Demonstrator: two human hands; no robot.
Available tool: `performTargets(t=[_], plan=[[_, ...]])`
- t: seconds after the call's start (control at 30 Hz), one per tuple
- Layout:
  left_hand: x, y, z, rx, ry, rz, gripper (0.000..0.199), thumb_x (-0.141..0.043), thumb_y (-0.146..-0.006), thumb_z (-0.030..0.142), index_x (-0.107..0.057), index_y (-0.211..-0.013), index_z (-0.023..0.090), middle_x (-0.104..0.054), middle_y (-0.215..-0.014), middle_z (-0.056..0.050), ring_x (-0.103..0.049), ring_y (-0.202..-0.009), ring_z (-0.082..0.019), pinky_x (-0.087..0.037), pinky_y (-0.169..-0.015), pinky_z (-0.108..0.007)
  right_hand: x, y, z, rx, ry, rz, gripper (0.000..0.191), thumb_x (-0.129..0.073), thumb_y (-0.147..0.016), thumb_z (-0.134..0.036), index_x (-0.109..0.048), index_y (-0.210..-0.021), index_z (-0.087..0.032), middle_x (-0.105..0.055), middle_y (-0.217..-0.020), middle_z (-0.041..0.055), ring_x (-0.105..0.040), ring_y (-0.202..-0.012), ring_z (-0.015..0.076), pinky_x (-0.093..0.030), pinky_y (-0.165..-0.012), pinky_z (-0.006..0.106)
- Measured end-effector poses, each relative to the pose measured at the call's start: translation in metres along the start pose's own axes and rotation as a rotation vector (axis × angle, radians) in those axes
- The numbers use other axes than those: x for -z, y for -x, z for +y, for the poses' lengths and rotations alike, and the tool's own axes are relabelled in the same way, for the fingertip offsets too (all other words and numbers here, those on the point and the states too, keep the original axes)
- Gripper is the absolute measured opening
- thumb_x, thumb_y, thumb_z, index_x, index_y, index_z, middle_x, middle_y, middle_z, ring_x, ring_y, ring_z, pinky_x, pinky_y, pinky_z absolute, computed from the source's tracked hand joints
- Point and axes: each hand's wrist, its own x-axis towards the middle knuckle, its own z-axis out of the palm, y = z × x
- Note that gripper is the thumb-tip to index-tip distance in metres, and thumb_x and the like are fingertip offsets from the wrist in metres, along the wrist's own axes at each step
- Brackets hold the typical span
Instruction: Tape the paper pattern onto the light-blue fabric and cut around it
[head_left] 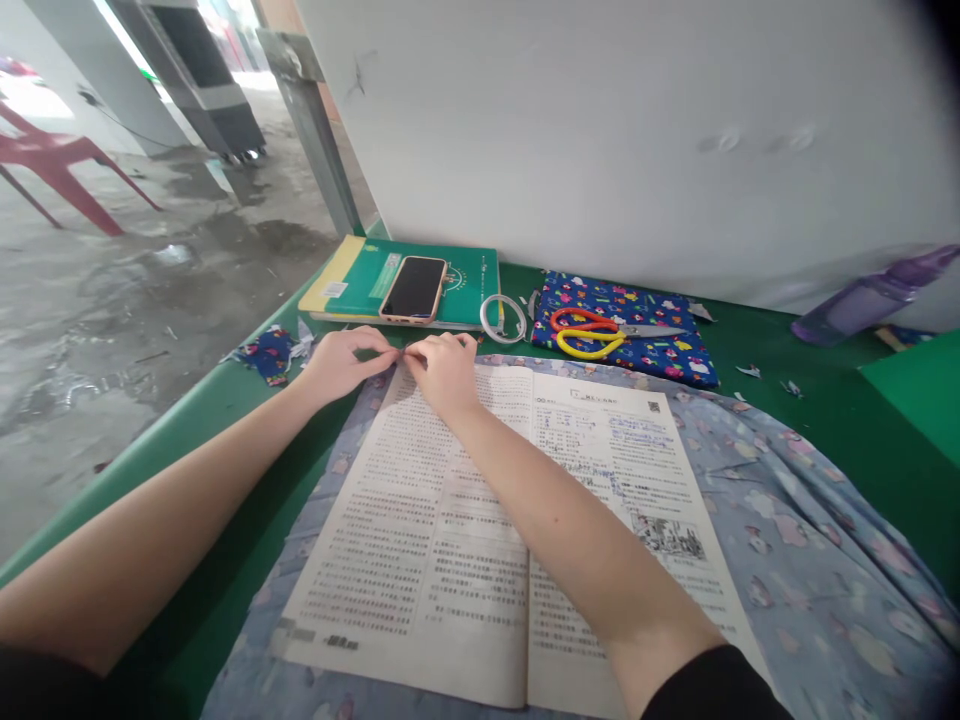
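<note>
While the book (pixel 375 520) lies open on the pale blue cloth (pixel 795 500), both hands are up at its top left corner. The left hand (pixel 341 365) has its thumb and finger closed in a pinch. The right hand (pixel 448 375) is pinching too, right beside it, with its arm reaching across the pages. The fingertips are by the edge of the cloth, but what is between them is too small to tell. The cloth has little pictures on it and is under the book, spread over the green table (pixel 825 400), with folds on the right side.

Behind the hands, a black phone (pixel 414 288) lies on a green and yellow book (pixel 472 275). Next to that is a clear, round roll (pixel 503 319) (it looks like a ring of tape). Then scissors (pixel 600 332), with one red handle and one yellow handle, rest on a folded dark blue cloth (pixel 652 295). A purple bottle (pixel 862 305) leans at the far right. A dark blue scrap (pixel 266 355) lies left of the left hand.
</note>
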Motion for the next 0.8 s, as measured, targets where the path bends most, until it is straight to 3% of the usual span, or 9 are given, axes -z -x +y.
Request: performTargets(t=[0.37,0.6,0.8], plan=[[-0.0026,-0.0011,-0.0035,0.048,0.019,0.099,0.02,-0.069,-0.074,0.043,-0.072,-0.077,0.023,-0.069,-0.086,-0.004,-0.063,-0.08,-0.02,-0.051,-0.077,-0.032,-0.0031,-0.0012,-0.0008,-0.073,-0.106,0.027,0.017,-0.055,-0.091,-0.03,-0.069,-0.081,-0.025,-0.072,-0.086,-0.0026,-0.059,-0.09,0.0192,-0.027,-0.091,0.04],[-0.0012,-0.0002,-0.0067,-0.012,0.098,0.012,0.022,-0.067,-0.079,0.044,-0.073,-0.078,0.023,-0.07,-0.087,-0.003,-0.063,-0.08,-0.018,-0.05,-0.08,-0.032,-0.0024,-0.0011,0.0005,-0.086,-0.079,0.034,0.017,-0.055,-0.091,-0.03,-0.068,-0.081,-0.025,-0.072,-0.086,-0.0021,-0.059,-0.09,0.019,-0.027,-0.09,0.039],[0.0017,0.0,-0.0076,-0.013,0.099,-0.041,0.019,-0.071,-0.077,0.038,-0.072,-0.076,0.018,-0.069,-0.087,-0.003,-0.062,-0.08,-0.016,-0.048,-0.079,-0.03,-0.0036,0.0028,0.0001,0.053,0.05,0.044,0.023,-0.051,-0.095,-0.029,-0.069,-0.082,-0.024,-0.072,-0.085,-0.0013,-0.057,-0.089,0.0185,-0.025,-0.094,0.04]])
